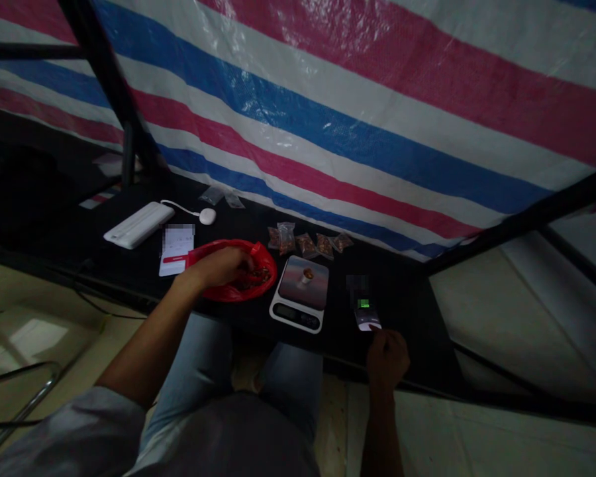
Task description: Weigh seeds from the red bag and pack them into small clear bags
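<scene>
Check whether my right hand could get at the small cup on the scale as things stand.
Probably yes: the right hand is at the lit device beside the scale, and nothing visible blocks the way to the small cup. The left hand is in the red bag.

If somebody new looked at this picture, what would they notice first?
Probably the big shiny striped sheet, red, white and blue, behind the black table. Next might come the bright red bag, left of the white scale, with the person's left hand reaching in. Then maybe the little green glow, just beyond the right hand.
</scene>
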Action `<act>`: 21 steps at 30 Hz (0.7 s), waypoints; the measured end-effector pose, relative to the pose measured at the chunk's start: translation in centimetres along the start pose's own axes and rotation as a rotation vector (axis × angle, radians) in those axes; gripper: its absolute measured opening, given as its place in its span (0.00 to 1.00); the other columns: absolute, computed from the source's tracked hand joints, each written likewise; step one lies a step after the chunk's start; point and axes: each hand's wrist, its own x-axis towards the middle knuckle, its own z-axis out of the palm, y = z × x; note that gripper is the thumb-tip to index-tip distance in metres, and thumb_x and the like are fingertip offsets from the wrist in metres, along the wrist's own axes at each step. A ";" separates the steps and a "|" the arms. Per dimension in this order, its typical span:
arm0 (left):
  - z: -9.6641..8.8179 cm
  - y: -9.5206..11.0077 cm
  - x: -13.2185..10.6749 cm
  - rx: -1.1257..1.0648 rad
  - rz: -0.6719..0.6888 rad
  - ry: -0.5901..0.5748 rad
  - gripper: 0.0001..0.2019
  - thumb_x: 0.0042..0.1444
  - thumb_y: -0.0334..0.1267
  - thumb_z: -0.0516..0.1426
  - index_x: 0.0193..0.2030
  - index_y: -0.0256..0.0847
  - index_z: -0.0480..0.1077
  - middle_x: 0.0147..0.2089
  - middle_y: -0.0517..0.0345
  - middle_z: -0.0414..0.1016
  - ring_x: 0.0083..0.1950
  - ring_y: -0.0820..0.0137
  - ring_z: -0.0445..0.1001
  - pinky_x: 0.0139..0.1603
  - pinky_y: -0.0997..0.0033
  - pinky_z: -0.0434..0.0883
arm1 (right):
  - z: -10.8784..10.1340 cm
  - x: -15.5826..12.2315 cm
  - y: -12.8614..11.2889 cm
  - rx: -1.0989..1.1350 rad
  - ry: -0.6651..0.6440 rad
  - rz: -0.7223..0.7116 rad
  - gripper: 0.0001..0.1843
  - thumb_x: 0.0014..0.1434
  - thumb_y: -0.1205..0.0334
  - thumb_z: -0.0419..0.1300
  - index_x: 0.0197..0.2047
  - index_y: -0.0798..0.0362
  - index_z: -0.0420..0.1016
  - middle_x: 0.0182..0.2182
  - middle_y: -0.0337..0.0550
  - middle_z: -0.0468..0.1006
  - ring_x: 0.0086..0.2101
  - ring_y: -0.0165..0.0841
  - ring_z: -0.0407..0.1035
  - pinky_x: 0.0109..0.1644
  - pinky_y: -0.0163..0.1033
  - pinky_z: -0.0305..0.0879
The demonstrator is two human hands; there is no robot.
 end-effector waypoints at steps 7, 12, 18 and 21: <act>0.7 1.1 0.8 0.075 -0.066 -0.067 0.17 0.61 0.30 0.58 0.55 0.38 0.80 0.54 0.43 0.84 0.53 0.58 0.82 0.56 0.67 0.74 | 0.0 -0.1 0.0 0.015 0.003 0.019 0.24 0.67 0.54 0.52 0.36 0.56 0.87 0.32 0.52 0.80 0.36 0.41 0.73 0.42 0.43 0.66; 0.7 1.9 1.0 0.171 -0.080 -0.021 0.17 0.64 0.32 0.54 0.54 0.40 0.80 0.54 0.44 0.83 0.51 0.60 0.82 0.55 0.68 0.73 | 0.0 0.0 -0.2 0.021 0.010 0.033 0.25 0.68 0.52 0.52 0.35 0.55 0.86 0.31 0.52 0.80 0.35 0.41 0.72 0.41 0.44 0.66; 0.5 2.4 1.1 0.176 -0.110 0.011 0.19 0.64 0.28 0.51 0.54 0.38 0.80 0.54 0.41 0.83 0.53 0.58 0.82 0.55 0.66 0.74 | -0.1 0.0 -0.3 0.016 0.023 0.017 0.24 0.67 0.54 0.52 0.34 0.55 0.87 0.31 0.52 0.80 0.35 0.41 0.72 0.42 0.44 0.66; 0.2 2.0 1.0 0.171 -0.081 0.002 0.19 0.65 0.28 0.51 0.54 0.38 0.80 0.54 0.41 0.83 0.54 0.58 0.82 0.56 0.66 0.73 | -0.1 0.0 -0.3 0.018 0.040 0.010 0.24 0.67 0.54 0.52 0.34 0.56 0.87 0.30 0.52 0.80 0.34 0.41 0.72 0.42 0.44 0.67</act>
